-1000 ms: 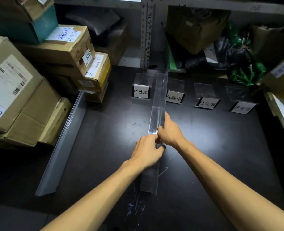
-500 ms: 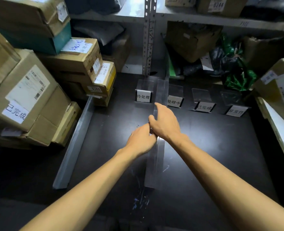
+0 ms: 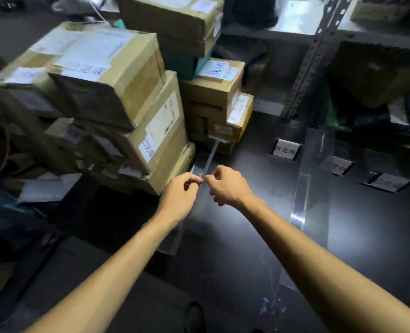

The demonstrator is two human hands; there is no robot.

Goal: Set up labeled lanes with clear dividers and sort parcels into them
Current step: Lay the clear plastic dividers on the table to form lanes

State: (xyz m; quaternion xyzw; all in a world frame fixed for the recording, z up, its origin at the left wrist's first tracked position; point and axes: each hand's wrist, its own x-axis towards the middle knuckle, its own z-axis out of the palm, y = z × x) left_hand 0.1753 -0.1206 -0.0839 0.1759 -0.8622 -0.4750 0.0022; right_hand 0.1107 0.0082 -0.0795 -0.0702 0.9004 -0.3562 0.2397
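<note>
Two clear dividers lie on the black table [image 3: 247, 236]. One clear divider [image 3: 315, 188] stands lengthwise between the white lane labels, the nearest label [image 3: 285, 150] just left of it. The second clear divider [image 3: 207, 157] lies beside the stacked cardboard parcels [image 3: 136, 131]. My left hand [image 3: 178, 197] and my right hand [image 3: 228, 186] meet at this second divider's upper edge, fingers pinched on it. Its near end [image 3: 169, 246] shows below my left wrist.
More labels [image 3: 389, 182] sit along the back right. A metal shelf post [image 3: 312, 58] rises behind the table, with boxes and dark bags on the shelving. Parcels crowd the table's left side; dark items lie at the lower left.
Both hands left the middle divider and moved left to the divider by the parcels. The view swung left, and the middle divider stays in place.
</note>
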